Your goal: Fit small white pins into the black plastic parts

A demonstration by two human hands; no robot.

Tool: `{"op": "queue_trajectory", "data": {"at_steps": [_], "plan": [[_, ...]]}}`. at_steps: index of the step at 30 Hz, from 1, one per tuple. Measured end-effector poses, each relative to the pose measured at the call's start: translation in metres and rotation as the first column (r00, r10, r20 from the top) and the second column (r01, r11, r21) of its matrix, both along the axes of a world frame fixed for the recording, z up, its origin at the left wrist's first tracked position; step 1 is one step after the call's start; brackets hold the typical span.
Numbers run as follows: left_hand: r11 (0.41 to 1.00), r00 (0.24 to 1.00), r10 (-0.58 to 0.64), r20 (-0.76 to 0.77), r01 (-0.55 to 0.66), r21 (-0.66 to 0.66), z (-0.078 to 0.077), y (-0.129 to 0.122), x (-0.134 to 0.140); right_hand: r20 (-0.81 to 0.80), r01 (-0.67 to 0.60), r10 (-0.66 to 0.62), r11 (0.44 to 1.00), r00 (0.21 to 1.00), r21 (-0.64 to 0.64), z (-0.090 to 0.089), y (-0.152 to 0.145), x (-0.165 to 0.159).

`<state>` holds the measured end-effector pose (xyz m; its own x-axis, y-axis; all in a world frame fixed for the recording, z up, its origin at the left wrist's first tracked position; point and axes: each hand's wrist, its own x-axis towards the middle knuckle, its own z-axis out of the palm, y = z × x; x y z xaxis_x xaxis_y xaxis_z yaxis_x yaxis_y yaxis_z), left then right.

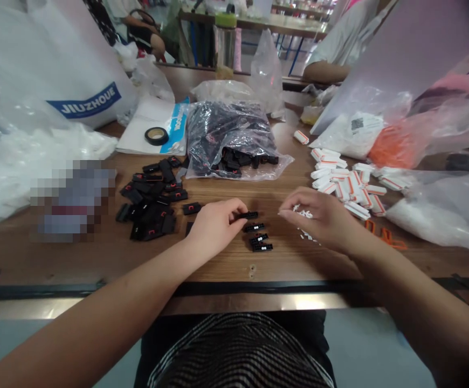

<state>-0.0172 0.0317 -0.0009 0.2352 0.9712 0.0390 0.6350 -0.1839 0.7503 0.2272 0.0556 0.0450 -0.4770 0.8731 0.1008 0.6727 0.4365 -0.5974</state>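
My left hand (pixel 218 223) pinches one end of a black plastic connector housing (pixel 250 215) just above the wooden table. Nearer to me lie several more black connector housings (pixel 255 227) in a short column, with small white dots on their faces. On the right, my right hand (pixel 319 218) hovers over a scatter of tiny white plastic pieces (pixel 307 235). Its thumb and forefinger are drawn together; anything between the tips is too small to make out. Left of my left hand is a heap of black housings (pixel 149 202), some with red marks.
A clear bag of black parts (pixel 234 134) lies behind my hands. White parts with orange strips (pixel 347 183) are piled at right, beside loose orange pieces (pixel 386 235). Black tape (pixel 156 136) rests on papers (pixel 133 126). Plastic bags flank both sides; people sit beyond the table.
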Motion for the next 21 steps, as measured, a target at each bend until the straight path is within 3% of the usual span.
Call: {"op": "queue_trajectory", "data": {"at_steps": [2, 4, 21], "plan": [[0.999, 1.0, -0.006, -0.023, 0.007, 0.031, 0.0, 0.0, 0.0, -0.02, -0.144, 0.145, 0.988, 0.989, 0.055, -0.001, 0.005, -0.026], [0.998, 0.999, -0.013, -0.033, 0.015, 0.053, 0.001, -0.001, 0.0, 0.012, -0.201, 0.2, 0.977, 0.98, 0.07, -0.005, 0.01, -0.042], [0.999, 0.999, -0.002, -0.047, 0.004, 0.045, 0.002, 0.0, 0.002, 0.079, -0.239, 0.231, 0.964, 0.97, 0.12, -0.022, 0.017, -0.051]]}}
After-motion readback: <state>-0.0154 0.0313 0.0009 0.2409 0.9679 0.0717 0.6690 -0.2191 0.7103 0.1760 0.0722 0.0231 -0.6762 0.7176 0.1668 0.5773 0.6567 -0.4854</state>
